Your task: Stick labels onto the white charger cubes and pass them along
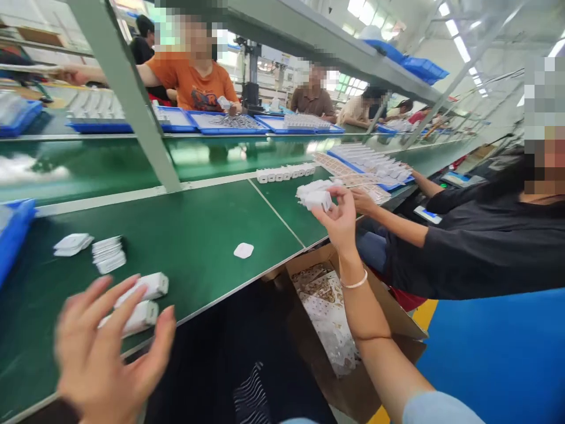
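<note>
My left hand (pixel 117 347) is open, its fingers spread and slightly blurred, over the green worktop at the near left. Just beyond it and partly hidden by its fingers lie two white charger housings (pixel 154 285). Farther back are a short stack of thin white plates (pixel 108 254) and another small white stack (pixel 73 244). Reaching out to the right, my right hand (pixel 339 218) pinches a white charger housing (pixel 321 201) between thumb and fingers. More white pieces (pixel 309 189) lie right behind it. A single flat white piece (pixel 243 251) rests mid-worktop.
A row of white housings (pixel 285 172) stands near the strip along the conveyor. On the right, a co-worker in a black top (pixel 459 241) reaches toward a blue tray (pixel 371 165) of white parts. Below the edge is a cardboard box (pixel 401 321) of scrap sheets.
</note>
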Action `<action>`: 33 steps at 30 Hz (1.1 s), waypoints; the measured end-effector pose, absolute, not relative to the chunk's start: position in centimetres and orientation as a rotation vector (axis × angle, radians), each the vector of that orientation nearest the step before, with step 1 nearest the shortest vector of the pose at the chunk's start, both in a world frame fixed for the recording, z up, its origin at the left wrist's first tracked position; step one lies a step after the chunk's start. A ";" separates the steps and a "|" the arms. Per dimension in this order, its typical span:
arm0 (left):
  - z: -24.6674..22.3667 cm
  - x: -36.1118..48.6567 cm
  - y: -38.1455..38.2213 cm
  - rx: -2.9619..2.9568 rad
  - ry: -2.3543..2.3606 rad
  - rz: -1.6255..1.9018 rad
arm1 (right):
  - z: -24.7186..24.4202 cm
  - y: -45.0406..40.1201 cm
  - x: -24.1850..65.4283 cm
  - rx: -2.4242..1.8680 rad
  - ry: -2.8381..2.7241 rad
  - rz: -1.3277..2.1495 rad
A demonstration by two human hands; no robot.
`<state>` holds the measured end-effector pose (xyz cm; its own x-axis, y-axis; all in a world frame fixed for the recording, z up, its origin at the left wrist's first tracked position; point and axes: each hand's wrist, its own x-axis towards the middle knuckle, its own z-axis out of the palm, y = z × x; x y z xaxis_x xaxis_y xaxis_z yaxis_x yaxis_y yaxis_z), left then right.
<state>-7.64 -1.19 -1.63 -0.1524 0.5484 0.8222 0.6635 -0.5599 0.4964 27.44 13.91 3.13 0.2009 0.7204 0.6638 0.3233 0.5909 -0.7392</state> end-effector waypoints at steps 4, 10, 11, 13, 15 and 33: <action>1.8 -1.4 -2.5 -2.187 -1.465 -1.883 | 2.8 6.8 21.7 -0.614 -1.530 0.716; 4.5 2.7 -3.3 -2.332 -1.309 -2.185 | 3.3 2.2 18.5 -0.421 -1.607 0.981; 4.7 2.6 -3.6 -2.289 -1.307 -2.208 | 3.3 2.0 18.4 -0.417 -1.607 0.998; 4.8 2.4 -4.0 -2.233 -1.303 -2.221 | 3.5 1.6 18.3 -0.415 -1.619 1.036; 4.8 2.2 -4.4 -2.214 -1.285 -2.218 | 3.6 1.5 18.2 -0.407 -1.631 1.080; 5.9 -1.2 -5.8 -2.388 -1.292 -1.821 | 4.7 2.1 18.7 -0.399 -1.593 1.899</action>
<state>-1.15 -5.79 5.87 0.0710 0.6460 0.7600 0.5038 -0.6808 0.5316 18.66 2.09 4.67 -0.7617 0.6287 0.1569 -0.2639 -0.0799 -0.9612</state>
